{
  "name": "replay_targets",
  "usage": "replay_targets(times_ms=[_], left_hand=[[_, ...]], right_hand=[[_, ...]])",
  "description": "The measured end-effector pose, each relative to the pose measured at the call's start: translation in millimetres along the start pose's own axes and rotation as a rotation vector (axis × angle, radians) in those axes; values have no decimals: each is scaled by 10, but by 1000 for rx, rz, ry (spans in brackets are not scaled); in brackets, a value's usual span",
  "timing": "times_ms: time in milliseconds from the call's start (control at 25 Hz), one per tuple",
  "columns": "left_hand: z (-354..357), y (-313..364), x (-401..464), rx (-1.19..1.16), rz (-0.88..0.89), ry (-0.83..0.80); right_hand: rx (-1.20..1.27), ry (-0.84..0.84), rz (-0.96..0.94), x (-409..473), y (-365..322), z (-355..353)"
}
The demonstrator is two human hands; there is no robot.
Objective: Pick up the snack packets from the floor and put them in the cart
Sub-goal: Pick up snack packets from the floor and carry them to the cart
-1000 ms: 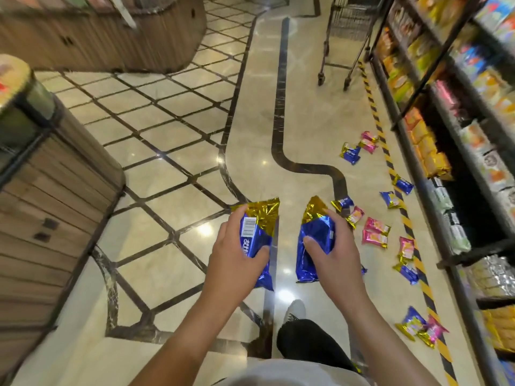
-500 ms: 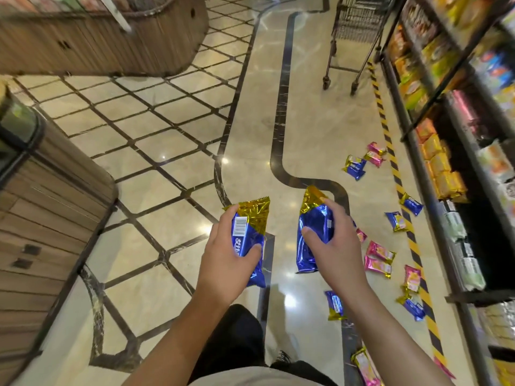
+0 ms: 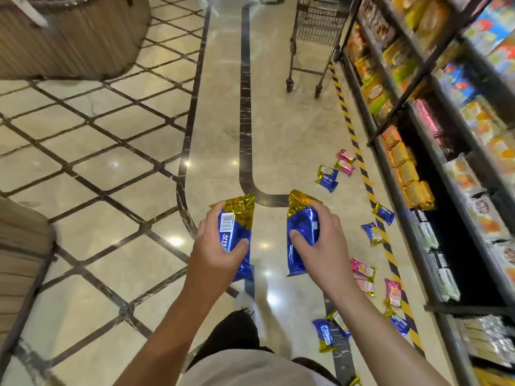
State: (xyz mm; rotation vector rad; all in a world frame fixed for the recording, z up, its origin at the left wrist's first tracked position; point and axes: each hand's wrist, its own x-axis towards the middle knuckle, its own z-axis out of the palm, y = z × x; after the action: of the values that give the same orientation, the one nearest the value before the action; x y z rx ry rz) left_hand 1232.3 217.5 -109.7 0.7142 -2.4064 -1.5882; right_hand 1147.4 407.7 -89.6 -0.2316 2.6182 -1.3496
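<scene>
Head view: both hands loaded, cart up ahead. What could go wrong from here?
1. Loose packets lie on the floor, e.g. the blue packet near the feet; one could get stepped on.
2. The left hand and right hand each hold a blue-and-gold packet; slick foil may slip from the grip before the cart.

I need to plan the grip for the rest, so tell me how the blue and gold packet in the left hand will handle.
The blue and gold packet probably feels light: the left hand holds it with thumb and fingers alone. Its glossy foil looks slippery. It is likely soft rather than stiff, since the wrapper creases and its crimped end flares.
</scene>
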Motion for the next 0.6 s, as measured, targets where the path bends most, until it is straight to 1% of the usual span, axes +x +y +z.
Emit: replay_targets(times_ms=[120,360,440,600], left_hand=[[-12,93,622,-6,-12,-76],[84,323,1629,-5,-16,-71],[181,410,1968,20,0,-80],[467,571,2602,-23,-56,-73]], right_hand=[[28,61,46,502,-166,116],[18,107,59,1440,-266,150],[33,96,68,1818,-262,119],[81,48,54,2574,-259,19]])
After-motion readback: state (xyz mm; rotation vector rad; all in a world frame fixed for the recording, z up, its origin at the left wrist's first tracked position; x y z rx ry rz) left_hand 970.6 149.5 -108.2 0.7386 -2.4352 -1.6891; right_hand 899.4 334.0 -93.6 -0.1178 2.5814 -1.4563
